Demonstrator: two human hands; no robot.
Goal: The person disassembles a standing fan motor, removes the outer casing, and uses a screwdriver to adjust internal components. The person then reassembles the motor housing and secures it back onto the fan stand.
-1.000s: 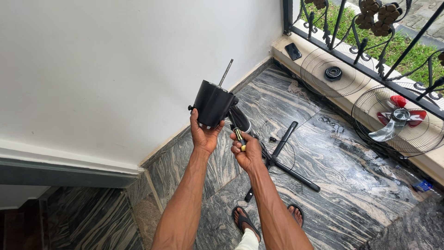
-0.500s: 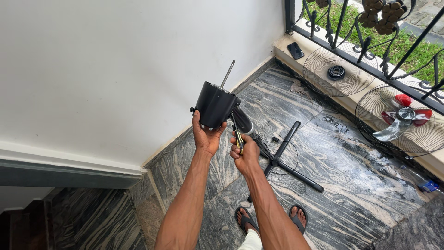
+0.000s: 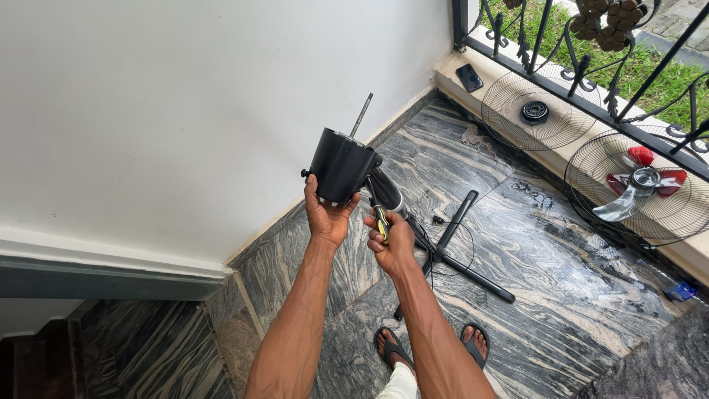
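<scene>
A: Centrally, what is the left hand (image 3: 329, 218) supporting?

B: It is cupping the black fan motor housing (image 3: 341, 165) from below, fingers curled up around the lower rim. The housing is being held in the air in front of the white wall (image 3: 185, 111), and its metal shaft (image 3: 361, 115) is pointing up and away.

A: And the right hand (image 3: 391, 238)?

B: It is closing in a fist around a screwdriver (image 3: 380, 219) with a yellow and black handle. The tip is pointing up toward the underside of the housing, just beside the grey neck of the fan stand (image 3: 387, 191); whether the tip is touching a screw cannot be told.

A: What is lying beneath the hands?

B: The stand's black cross base (image 3: 461, 258) is resting on the veined marble floor (image 3: 561, 251), with a thin cable looping beside it. The person's sandalled feet (image 3: 428, 346) are showing at the lower edge.

A: And at the right?

B: Two wire fan guards are leaning on the ledge below the iron railing (image 3: 591, 66). The farther guard (image 3: 528, 118) is carrying a black hub at its centre. The nearer guard (image 3: 642, 193) is holding a blade set (image 3: 635, 185) of red and clear blades. A dark phone (image 3: 470, 77) is lying on the ledge (image 3: 561, 155) near the corner, well apart from both hands.
</scene>
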